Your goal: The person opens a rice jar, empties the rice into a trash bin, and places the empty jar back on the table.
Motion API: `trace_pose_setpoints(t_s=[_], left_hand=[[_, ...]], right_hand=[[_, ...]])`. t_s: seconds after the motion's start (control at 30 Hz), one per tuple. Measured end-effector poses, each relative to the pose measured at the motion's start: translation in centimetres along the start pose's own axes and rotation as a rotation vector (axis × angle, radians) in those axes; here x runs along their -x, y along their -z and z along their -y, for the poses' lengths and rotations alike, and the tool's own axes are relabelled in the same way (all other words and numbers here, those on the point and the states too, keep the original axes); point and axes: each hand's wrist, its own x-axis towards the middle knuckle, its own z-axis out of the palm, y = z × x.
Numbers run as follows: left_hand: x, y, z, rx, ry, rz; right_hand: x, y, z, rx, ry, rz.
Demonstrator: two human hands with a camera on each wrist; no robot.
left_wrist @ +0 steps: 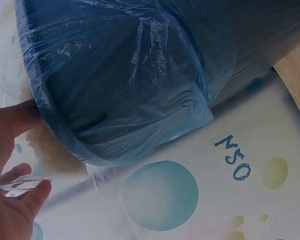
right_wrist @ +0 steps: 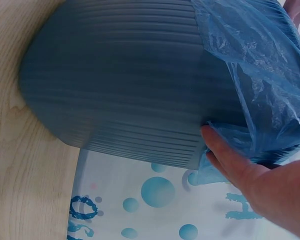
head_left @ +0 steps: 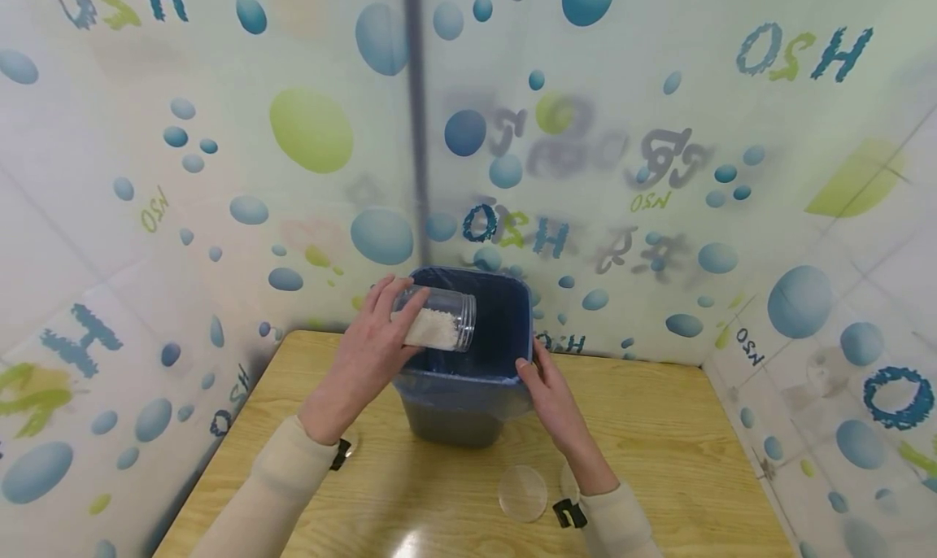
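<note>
My left hand (head_left: 376, 330) grips a clear jar (head_left: 470, 322) tipped on its side over a blue bin (head_left: 457, 424). White grains (head_left: 433, 329), resembling rice, lie along the jar's lower wall, and its mouth points into the bin. In the left wrist view, the jar is partly hidden behind the bin's rim, with the thumb and fingers around it. A thin blue plastic bag (left_wrist: 115, 85) lines the bin and folds over its rim. My right hand (head_left: 552, 399) holds the bin's right rim, thumb on top; in the right wrist view, its fingertips touch the outer wall and bag.
The bin stands upright on a wooden table (head_left: 644, 436). A clear round lid (head_left: 523, 493) lies in front of it. Another clear round piece (head_left: 569, 482) is partly covered by the right wrist. Behind the table hangs a patterned curtain (head_left: 629, 281) with bubbles.
</note>
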Motion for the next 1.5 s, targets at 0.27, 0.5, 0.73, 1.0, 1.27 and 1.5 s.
trace_pose_setpoints(t_s=[0.27,0.5,0.73,1.0,1.27,1.5], left_hand=[[0.1,0.0,-0.1,0.053,-0.005,0.06],[0.2,0.0,-0.2,0.05,-0.017,0.08],[0.1,0.0,-0.2,0.039,-0.035,0.078],[0.0,0.2,-0.3,0.024,-0.056,0.088],[-0.5,0.7,-0.2,-0.029,-0.084,0.174],[-1.0,0.8,-0.4,-0.074,-0.119,0.191]], right_hand=[[0.0,0.0,0.0,0.007,0.007,0.006],[0.0,0.0,0.1,-0.004,0.01,0.006],[0.1,-0.1,0.2,-0.015,0.018,0.005],[0.1,-0.1,0.2,-0.023,0.019,0.013],[-0.1,-0.2,0.1,-0.035,0.021,0.017],[0.1,-0.2,0.1,-0.017,0.005,-0.004]])
